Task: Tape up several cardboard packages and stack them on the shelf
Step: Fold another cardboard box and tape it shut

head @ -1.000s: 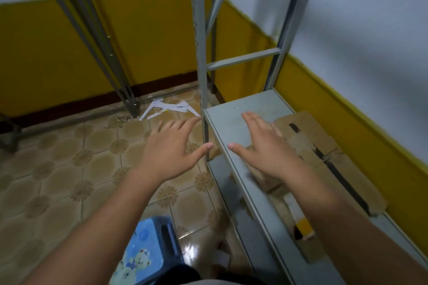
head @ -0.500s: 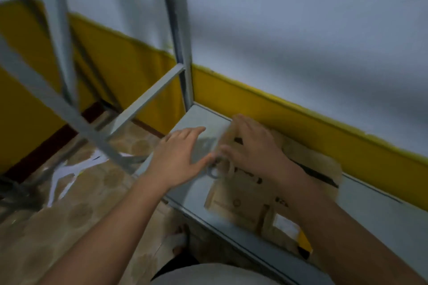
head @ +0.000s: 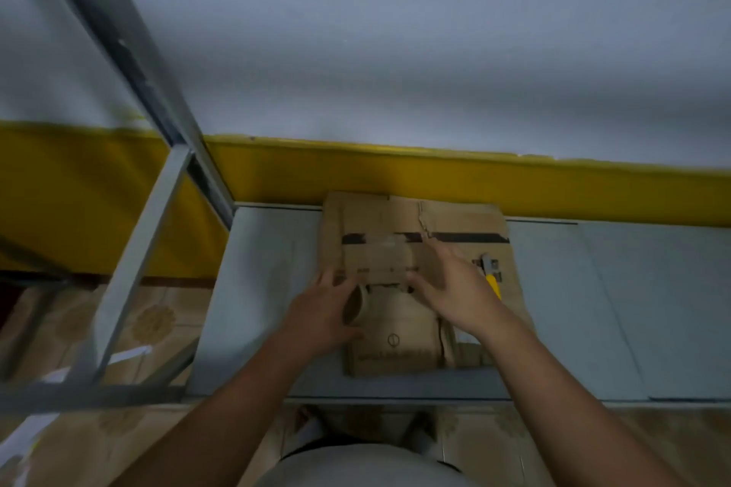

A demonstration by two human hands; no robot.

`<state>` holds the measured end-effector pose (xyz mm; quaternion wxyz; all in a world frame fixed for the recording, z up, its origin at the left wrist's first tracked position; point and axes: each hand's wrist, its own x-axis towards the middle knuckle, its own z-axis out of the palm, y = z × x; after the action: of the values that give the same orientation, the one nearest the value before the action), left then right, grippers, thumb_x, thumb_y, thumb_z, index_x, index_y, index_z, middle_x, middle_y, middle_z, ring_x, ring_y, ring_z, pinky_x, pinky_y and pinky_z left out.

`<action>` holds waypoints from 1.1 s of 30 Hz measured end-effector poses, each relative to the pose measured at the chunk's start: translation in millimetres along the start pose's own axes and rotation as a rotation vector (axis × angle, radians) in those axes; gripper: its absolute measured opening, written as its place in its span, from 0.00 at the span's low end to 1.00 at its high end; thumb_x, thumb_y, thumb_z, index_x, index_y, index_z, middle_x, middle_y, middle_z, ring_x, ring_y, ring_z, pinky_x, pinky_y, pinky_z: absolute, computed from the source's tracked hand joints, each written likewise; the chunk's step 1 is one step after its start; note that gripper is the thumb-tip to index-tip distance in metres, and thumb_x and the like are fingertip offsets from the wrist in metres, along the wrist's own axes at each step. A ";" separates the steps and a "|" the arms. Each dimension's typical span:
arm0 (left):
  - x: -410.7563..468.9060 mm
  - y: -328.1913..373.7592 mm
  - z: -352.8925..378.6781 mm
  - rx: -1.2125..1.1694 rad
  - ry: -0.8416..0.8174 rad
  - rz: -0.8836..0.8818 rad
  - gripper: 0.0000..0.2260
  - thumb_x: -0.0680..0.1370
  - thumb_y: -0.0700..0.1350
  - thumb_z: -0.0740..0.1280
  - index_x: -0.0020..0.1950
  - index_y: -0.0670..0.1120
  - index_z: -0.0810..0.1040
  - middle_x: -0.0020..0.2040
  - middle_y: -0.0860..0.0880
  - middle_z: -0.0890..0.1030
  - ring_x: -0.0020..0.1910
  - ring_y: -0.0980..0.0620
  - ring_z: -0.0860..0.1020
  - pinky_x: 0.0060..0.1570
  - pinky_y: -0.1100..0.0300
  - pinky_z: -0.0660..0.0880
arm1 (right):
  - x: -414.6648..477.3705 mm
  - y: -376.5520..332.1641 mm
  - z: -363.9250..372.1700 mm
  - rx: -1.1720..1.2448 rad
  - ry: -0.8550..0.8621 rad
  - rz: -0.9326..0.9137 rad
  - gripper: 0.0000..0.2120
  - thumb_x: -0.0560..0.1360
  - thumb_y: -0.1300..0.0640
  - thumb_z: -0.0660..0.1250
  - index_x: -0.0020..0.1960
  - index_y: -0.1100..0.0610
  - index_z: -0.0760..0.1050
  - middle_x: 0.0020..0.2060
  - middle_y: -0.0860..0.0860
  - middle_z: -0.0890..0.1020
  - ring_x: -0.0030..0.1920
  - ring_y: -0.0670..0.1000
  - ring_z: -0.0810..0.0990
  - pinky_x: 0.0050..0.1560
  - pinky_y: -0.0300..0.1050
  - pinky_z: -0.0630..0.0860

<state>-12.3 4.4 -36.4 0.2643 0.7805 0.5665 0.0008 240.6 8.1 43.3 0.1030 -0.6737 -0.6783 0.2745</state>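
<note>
While both forearms reach in from the near edge, the left hand point(head: 320, 312) is curled around a tape roll point(head: 356, 304), which stands on its rim at the left side of the flattened cardboard point(head: 399, 336). The right hand point(head: 451, 297) lies spread and flat, fingers apart, pressing on the middle of that cardboard and gripping nothing. Just right of it, a yellow-handled cutter point(head: 491, 277) rests on the same sheet. All of this sits on the grey shelf point(head: 269, 289), the cardboard's far edge touching the yellow wall band point(head: 593, 190). My judgement: nothing here is yet folded into a package, so tape pulled now could stick to loose flaps, and the right hand could knock the cutter off the sheet.
</note>
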 end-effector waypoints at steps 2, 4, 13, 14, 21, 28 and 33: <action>2.2 -3.7 3.7 -0.031 0.024 0.002 0.34 0.75 0.58 0.76 0.78 0.62 0.66 0.75 0.51 0.65 0.73 0.46 0.68 0.57 0.51 0.79 | -6.4 12.3 2.6 0.021 0.024 0.020 0.34 0.78 0.34 0.66 0.79 0.46 0.64 0.74 0.48 0.71 0.74 0.52 0.69 0.71 0.55 0.71; 1.6 -10.7 1.2 -0.073 0.065 -0.026 0.31 0.75 0.59 0.75 0.76 0.61 0.69 0.74 0.51 0.67 0.73 0.47 0.68 0.58 0.51 0.78 | -11.1 25.6 4.7 0.036 0.043 0.026 0.31 0.78 0.34 0.66 0.77 0.45 0.67 0.72 0.46 0.73 0.72 0.51 0.71 0.71 0.57 0.71; -10.4 -79.1 -25.2 -0.023 0.150 -0.324 0.32 0.75 0.53 0.77 0.78 0.57 0.71 0.73 0.49 0.67 0.72 0.43 0.65 0.61 0.42 0.77 | -14.3 105.8 15.9 0.044 0.184 0.260 0.23 0.76 0.42 0.73 0.67 0.51 0.77 0.63 0.53 0.79 0.61 0.55 0.79 0.53 0.47 0.77; -10.1 -81.9 -23.9 -0.029 0.142 -0.334 0.32 0.75 0.53 0.77 0.78 0.57 0.70 0.73 0.49 0.67 0.72 0.43 0.65 0.61 0.43 0.77 | -13.5 113.4 18.5 0.024 0.184 0.291 0.24 0.75 0.42 0.74 0.67 0.50 0.77 0.64 0.54 0.78 0.62 0.56 0.78 0.54 0.48 0.76; -4.3 -83.4 -10.0 0.052 0.153 -0.388 0.40 0.73 0.63 0.76 0.81 0.59 0.63 0.80 0.47 0.64 0.80 0.41 0.59 0.72 0.35 0.66 | -12.0 151.7 39.4 0.049 0.151 0.412 0.35 0.64 0.38 0.81 0.61 0.48 0.66 0.58 0.52 0.69 0.54 0.57 0.78 0.48 0.52 0.76; 2.5 -14.2 18.0 0.016 0.309 -0.065 0.27 0.78 0.56 0.72 0.75 0.50 0.74 0.71 0.47 0.74 0.69 0.42 0.73 0.66 0.45 0.74 | -18.3 174.3 45.4 0.122 0.181 0.408 0.32 0.67 0.51 0.82 0.60 0.50 0.64 0.52 0.52 0.72 0.46 0.56 0.77 0.44 0.51 0.76; 8.0 36.1 51.6 0.031 0.127 0.036 0.27 0.78 0.64 0.67 0.76 0.59 0.66 0.75 0.56 0.67 0.70 0.49 0.73 0.65 0.46 0.73 | -26.0 206.1 42.6 0.166 0.246 0.421 0.17 0.72 0.60 0.77 0.55 0.57 0.72 0.39 0.51 0.79 0.39 0.54 0.79 0.33 0.42 0.68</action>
<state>38.1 -17.7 -68.3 0.2157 0.7929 0.5680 0.0465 397.4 -39.2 -91.4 0.1805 -0.8176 -0.4807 0.2605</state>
